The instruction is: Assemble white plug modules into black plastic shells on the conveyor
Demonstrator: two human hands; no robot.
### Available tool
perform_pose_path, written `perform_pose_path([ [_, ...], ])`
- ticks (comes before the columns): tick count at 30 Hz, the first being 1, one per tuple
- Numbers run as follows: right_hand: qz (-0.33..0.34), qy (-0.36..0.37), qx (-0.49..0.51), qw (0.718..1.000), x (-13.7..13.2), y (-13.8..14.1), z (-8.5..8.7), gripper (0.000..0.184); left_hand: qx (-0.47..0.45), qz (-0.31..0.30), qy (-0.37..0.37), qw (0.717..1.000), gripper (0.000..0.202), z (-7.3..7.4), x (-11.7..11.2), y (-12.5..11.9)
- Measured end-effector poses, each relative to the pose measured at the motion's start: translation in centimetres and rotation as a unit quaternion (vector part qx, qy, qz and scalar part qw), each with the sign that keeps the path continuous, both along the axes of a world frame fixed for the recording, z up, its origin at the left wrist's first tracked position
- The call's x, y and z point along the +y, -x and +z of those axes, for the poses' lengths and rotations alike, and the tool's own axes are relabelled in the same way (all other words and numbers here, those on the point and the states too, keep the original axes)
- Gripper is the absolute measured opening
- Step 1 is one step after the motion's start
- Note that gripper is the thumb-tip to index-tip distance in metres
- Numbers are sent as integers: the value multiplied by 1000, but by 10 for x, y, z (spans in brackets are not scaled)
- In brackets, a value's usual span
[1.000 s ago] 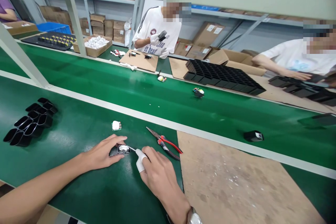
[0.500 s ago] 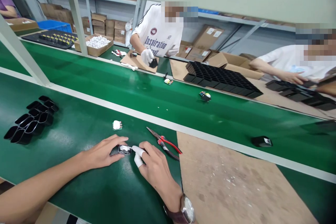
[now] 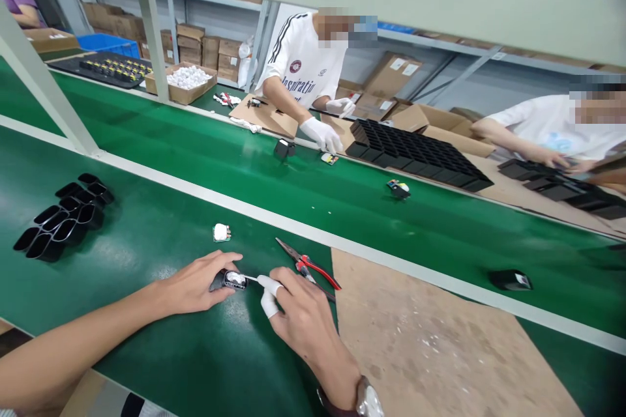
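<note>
My left hand (image 3: pixel 195 283) lies on the green bench and pinches a small black part with a shiny white face (image 3: pixel 232 280) between thumb and fingers. My right hand (image 3: pixel 298 316), with white finger cots on two fingers, pinches a thin white strip (image 3: pixel 250 279) that runs to that part. Red-handled pliers (image 3: pixel 308 264) lie just beyond my right hand. A small white plug part (image 3: pixel 221 232) sits on the bench a little past my left hand.
A black multi-cell tray (image 3: pixel 61 215) lies at the left. A brown board (image 3: pixel 440 345) covers the bench at the right. Black parts (image 3: pixel 511 280) ride the green conveyor (image 3: pixel 293 189). Across it, two people handle black trays (image 3: pixel 415 150) among cardboard boxes (image 3: pixel 183 85).
My hands stay on the small part. The parts on the conveyor have drifted right. The person opposite set a black part on the belt and reaches a gloved hand toward a small part.
</note>
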State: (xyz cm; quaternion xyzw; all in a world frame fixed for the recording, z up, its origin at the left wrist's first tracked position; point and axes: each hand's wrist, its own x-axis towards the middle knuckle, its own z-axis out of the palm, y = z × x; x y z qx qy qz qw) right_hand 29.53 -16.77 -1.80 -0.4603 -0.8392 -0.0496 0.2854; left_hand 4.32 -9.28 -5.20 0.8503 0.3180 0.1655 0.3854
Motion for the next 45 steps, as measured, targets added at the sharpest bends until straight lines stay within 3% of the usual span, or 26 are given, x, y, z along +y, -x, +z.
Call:
perform_pose_path([
  [10, 13, 41, 27, 999, 3, 8, -10, 23, -10, -4, 7, 1000, 59, 0, 2, 0],
  [19, 10, 17, 45, 999, -1, 6, -2, 20, -18, -5, 6, 1000, 62, 1, 1, 0],
  [28, 3, 76, 57, 995, 0, 7, -12, 23, -2, -10, 7, 1000, 59, -1, 2, 0],
  [37, -2, 71, 39, 997, -1, 8, -3, 23, -5, -17, 8, 1000, 62, 0, 2, 0],
  [45, -4, 76, 25, 997, 1, 9, -5, 24, 4, -16, 9, 1000, 60, 0, 2, 1],
])
